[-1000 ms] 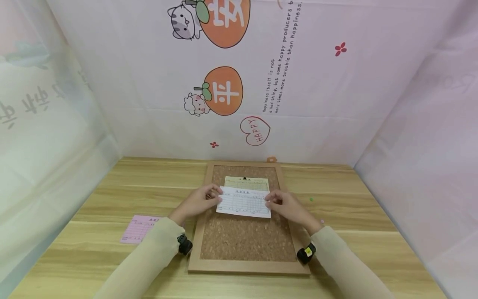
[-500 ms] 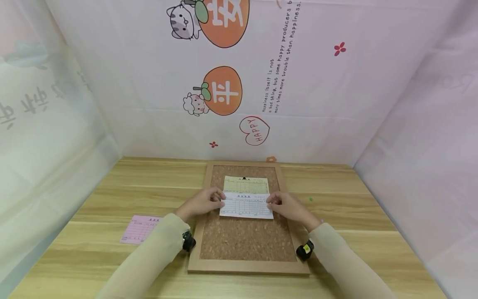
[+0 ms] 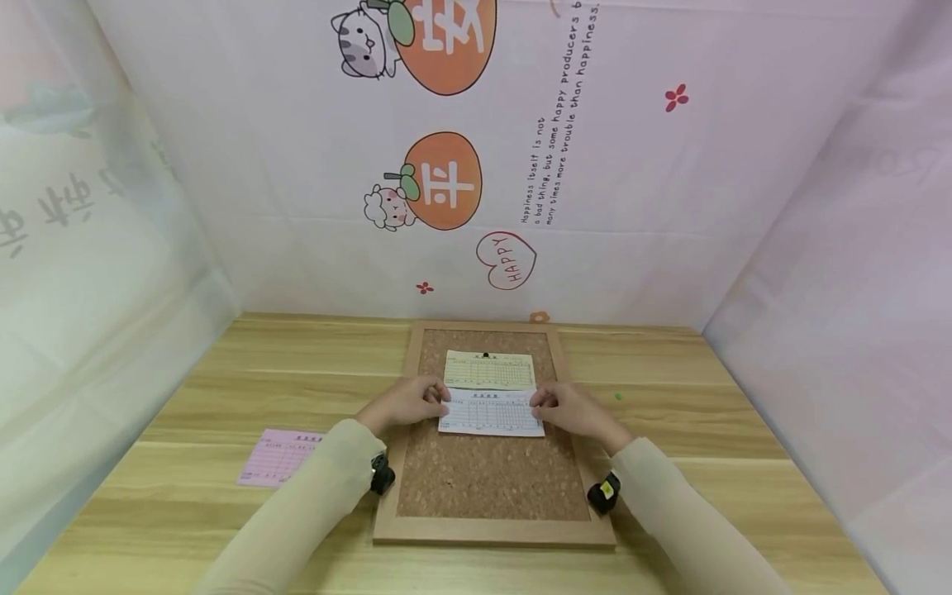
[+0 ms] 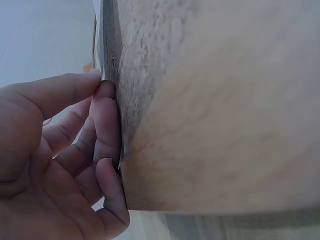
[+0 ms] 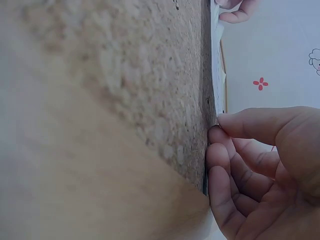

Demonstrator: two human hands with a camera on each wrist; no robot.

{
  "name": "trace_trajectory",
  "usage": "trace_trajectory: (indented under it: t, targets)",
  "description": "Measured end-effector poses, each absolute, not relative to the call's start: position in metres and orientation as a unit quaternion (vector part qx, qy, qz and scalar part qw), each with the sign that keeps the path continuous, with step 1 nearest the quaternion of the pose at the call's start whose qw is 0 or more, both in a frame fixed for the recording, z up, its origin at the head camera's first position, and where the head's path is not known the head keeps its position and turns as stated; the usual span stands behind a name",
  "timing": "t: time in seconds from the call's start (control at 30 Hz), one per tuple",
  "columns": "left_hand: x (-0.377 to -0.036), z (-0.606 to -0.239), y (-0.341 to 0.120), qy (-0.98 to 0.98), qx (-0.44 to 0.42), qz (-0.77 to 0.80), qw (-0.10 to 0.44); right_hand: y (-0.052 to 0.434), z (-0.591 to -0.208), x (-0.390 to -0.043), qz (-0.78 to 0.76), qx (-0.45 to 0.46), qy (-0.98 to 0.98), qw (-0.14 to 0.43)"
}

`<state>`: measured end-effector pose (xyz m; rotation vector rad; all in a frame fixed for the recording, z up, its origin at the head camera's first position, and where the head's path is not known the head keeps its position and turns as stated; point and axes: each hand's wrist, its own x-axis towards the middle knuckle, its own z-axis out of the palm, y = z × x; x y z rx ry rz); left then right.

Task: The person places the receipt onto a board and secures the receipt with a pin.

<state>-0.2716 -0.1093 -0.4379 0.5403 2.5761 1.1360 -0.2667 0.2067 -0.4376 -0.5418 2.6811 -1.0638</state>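
Lying crosswise over the cork board [image 3: 494, 479], the white sheet [image 3: 491, 413] spans the gap between both hands, long axis running left to right, roughly square to the board's near-far length. Left hand [image 3: 405, 402] pinches its left edge between thumb and finger; right hand [image 3: 576, 411] grips the right edge likewise, so neither is nearer. Wrist views show fingertips tucked at the board side of the paper, thumbs on the other; the sheet seems held slightly off the cork, at least at its ends. Just beyond its far edge, yellow sheet [image 3: 491, 373], near parallel, a black pin [image 3: 486, 354] at its far edge, about mid-width. Edges of the two sheets meet or overlap a little; cannot tell which. Well apart to the left, pink sheet [image 3: 275, 459] on the table [image 3: 189, 516], partly hidden by the left sleeve [image 3: 316, 492].
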Motion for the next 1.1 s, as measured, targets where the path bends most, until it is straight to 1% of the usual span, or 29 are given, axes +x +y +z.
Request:
trace_trajectory:
  t: [0.47, 0.77, 0.97, 1.1]
  targets:
    - [-0.2703, -0.4330, -0.1038, 0.905, 0.163, 0.369, 0.134, 0.2056, -0.4399, -0.2694, -0.354, -0.177, 0.911, 0.114]
    - [-0.2686, -0.4313, -0.1019, 0.911, 0.153, 0.363, 0.122, 0.2048, -0.4367, -0.2686, -0.354, -0.176, 0.911, 0.120]
    - [-0.2707, -0.4346, -0.1046, 0.909, 0.156, 0.367, 0.120, 0.2051, -0.4372, -0.2684, -0.347, -0.182, 0.912, 0.122]
    - [-0.2739, -0.4365, -0.1105, 0.901, 0.183, 0.373, 0.124, 0.2048, -0.4375, -0.2689, -0.346, -0.187, 0.911, 0.119]
